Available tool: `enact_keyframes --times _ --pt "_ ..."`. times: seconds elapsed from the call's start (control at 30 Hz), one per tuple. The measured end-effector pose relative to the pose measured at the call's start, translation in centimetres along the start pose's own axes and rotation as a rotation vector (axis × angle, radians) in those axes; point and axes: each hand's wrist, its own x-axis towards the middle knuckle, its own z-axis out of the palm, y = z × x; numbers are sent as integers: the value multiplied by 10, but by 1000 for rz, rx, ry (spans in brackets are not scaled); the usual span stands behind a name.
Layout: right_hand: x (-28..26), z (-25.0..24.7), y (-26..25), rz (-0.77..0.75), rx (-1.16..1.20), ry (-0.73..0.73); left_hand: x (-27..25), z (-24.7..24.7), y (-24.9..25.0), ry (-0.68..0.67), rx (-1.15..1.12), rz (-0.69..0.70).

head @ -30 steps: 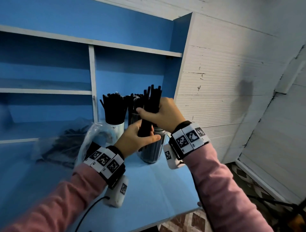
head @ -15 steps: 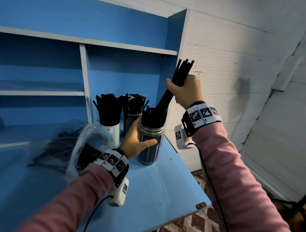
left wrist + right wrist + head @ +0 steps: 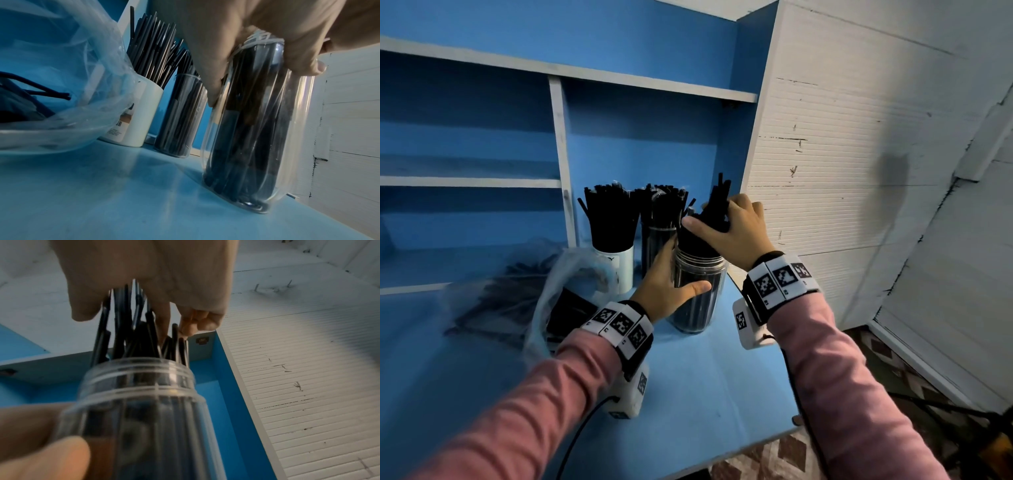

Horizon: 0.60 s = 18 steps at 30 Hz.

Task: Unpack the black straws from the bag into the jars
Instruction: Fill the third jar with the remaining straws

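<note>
While the left hand [image 3: 664, 287] grips the clear jar [image 3: 697, 291], the right hand [image 3: 736, 233] clasps its black straws [image 3: 714, 212].

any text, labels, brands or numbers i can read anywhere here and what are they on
No text can be read in these pictures.
White container: it carries a printed label with a tan patch, dark bars and fine print lines, too small and blurred to read.
Wristbands: black and white square marker patterns only, with tiny marks below them too small to read.
Wrist camera housings: the same kind of marker pattern, no words.
Clear jar, plastic bag: no print visible.
</note>
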Motion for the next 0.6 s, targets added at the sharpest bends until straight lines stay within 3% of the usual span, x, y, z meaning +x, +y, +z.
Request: enact_keyframes --times 0.13,0.23,0.37,0.5,0.6 --pt "-3 -13 -12 0 288 112 1 0 -1 -5 33 23" --pt "0 -18 -20 -135 464 206 1 -1 -2 -4 31 14" --pt "-1 -7 -19 -373 223 161 1 -1 -1 -1 31 11" --pt "-10 11 -9 -361 -18 2 0 0 2 3 25 10" --pt "-14 12 -6 -353 38 56 0 1 3 8 20 13"
